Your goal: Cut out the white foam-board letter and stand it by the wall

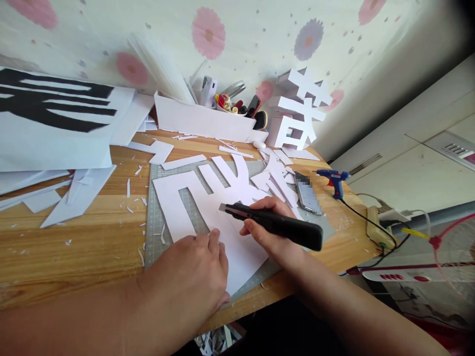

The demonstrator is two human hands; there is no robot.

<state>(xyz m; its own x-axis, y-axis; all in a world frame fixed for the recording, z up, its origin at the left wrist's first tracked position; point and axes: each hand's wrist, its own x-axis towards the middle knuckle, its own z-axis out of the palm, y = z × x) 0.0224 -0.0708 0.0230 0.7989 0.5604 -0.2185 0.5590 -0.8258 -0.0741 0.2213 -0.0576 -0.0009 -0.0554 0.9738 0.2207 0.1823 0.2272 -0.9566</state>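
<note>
A black utility knife (274, 225) is gripped in my right hand (272, 237), its short blade pointing left just over the sheet. Below it lies a white foam board (237, 262) with strip-shaped notches cut along its far side. My left hand (196, 272) bears down on the near left part of this board, fingers curled together and thumb close to the board's near edge. Whether the blade touches the surface I cannot tell. Under the board is a grey-green cutting mat (154, 225), partly covered by offcuts (276, 173).
A blue glue gun (336, 182) and a phone (308, 195) lie to the right, near a power strip (380, 230). White cut-out characters (293, 131) stand at the back. A printed black-character sheet (55, 143) and scraps (79, 198) lie left; a tool holder (204, 118) is behind.
</note>
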